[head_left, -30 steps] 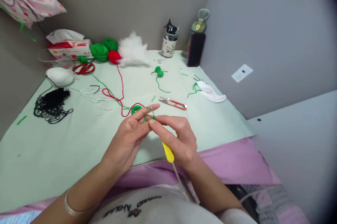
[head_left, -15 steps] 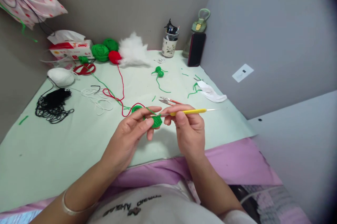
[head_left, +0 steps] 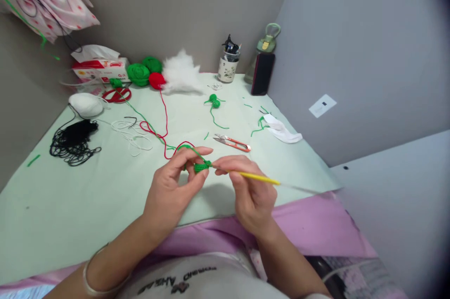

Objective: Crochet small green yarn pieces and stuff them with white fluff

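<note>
Between the thumb and fingers of my left hand (head_left: 172, 185) is a small green crochet piece (head_left: 201, 167). Green yarn runs over the left index finger down to it. My right hand (head_left: 253, 191) grips a crochet hook (head_left: 259, 177) by its yellow handle, and the hook's tip meets the edge of the green piece. The hook's thin rear end points to the lower right and is blurred. Just beyond the right hand, orange-handled thread snips (head_left: 232, 143) lie on the table. A red strand (head_left: 166, 125) passes close to my left fingers.
Along the back stand a tissue box (head_left: 101, 70), green yarn balls (head_left: 138, 74), a red yarn ball (head_left: 157, 80), white stuffing (head_left: 183, 74), a pen jar (head_left: 228, 65), a phone (head_left: 263, 74) and a bottle (head_left: 266, 45). Black yarn (head_left: 74, 142) and red scissors (head_left: 117, 95) lie left.
The hook has swung so its rear end points lower to the right. The green piece has turned in my left fingers, and the snips show fully now. The view has shifted slightly.
</note>
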Demonstrator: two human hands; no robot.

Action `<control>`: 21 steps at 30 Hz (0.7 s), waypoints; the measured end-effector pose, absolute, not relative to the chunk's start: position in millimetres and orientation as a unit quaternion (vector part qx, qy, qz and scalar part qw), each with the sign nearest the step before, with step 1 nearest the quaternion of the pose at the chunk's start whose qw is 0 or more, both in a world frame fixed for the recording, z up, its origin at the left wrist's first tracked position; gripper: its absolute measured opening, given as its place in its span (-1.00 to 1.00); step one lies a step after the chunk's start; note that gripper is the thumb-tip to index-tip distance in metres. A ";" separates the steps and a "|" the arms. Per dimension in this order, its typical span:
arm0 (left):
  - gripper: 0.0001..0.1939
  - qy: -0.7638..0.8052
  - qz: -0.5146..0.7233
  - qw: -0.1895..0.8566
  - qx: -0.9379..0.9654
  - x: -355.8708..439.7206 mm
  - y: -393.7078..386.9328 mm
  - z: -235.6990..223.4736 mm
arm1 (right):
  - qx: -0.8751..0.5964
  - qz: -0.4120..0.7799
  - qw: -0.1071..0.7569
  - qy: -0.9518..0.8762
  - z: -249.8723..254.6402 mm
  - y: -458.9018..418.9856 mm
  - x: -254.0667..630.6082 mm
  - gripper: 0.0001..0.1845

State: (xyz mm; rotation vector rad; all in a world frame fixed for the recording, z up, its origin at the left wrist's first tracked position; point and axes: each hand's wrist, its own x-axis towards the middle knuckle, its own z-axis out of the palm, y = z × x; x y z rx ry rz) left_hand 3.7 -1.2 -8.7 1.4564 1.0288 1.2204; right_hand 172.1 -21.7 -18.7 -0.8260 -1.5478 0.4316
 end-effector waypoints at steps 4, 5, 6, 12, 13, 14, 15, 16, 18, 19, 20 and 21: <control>-0.67 0.380 0.528 0.320 0.689 8.7 -10.4 -9.7 | -0.348 0.007 0.547 -0.761 -19.1 -32.5 174.8 -0.68; -0.68 0.367 0.526 0.297 0.708 9.4 -13.2 -10.3 | -0.355 -0.021 0.523 -0.774 -19.8 -35.9 175.8 -0.64; -0.68 0.355 0.522 0.284 0.722 9.8 -16.3 -11.1 | -0.364 -0.033 0.511 -0.778 -20.9 -39.6 176.9 -0.59; -0.78 0.271 0.514 0.217 0.785 9.8 -35.8 -19.0 | -0.392 0.063 0.554 -0.732 -33.4 -61.4 180.5 -0.50; -0.77 0.266 0.516 0.199 0.790 9.3 -38.3 -20.2 | -0.392 0.074 0.565 -0.722 -35.2 -64.2 179.6 -0.52; -0.74 0.259 0.513 0.189 0.796 8.2 -40.2 -20.9 | -0.390 0.082 0.571 -0.718 -36.4 -66.4 178.0 -0.54; -0.71 0.255 0.514 0.186 0.798 6.6 -41.5 -21.0 | -0.390 0.086 0.576 -0.713 -36.7 -68.1 175.8 -0.57; -0.70 0.259 0.514 0.194 0.794 4.3 -42.4 -20.3 | -0.388 0.090 0.581 -0.709 -36.0 -69.2 172.9 -0.59; -0.71 0.277 0.520 0.247 0.769 -2.0 -43.2 -16.9 | -0.387 0.096 0.584 -0.707 -30.9 -69.3 165.7 -0.62; -0.72 0.291 0.525 0.286 0.747 -5.7 -43.3 -14.3 | -0.386 0.097 0.581 -0.710 -26.4 -68.4 161.5 -0.63; -0.73 0.304 0.532 0.325 0.720 -9.7 -43.5 -11.2 | -0.384 0.095 0.575 -0.716 -20.9 -67.1 157.2 -0.64; -0.73 0.316 0.542 0.362 0.689 -13.6 -43.7 -7.7 | -0.381 0.089 0.564 -0.727 -14.7 -65.4 152.9 -0.64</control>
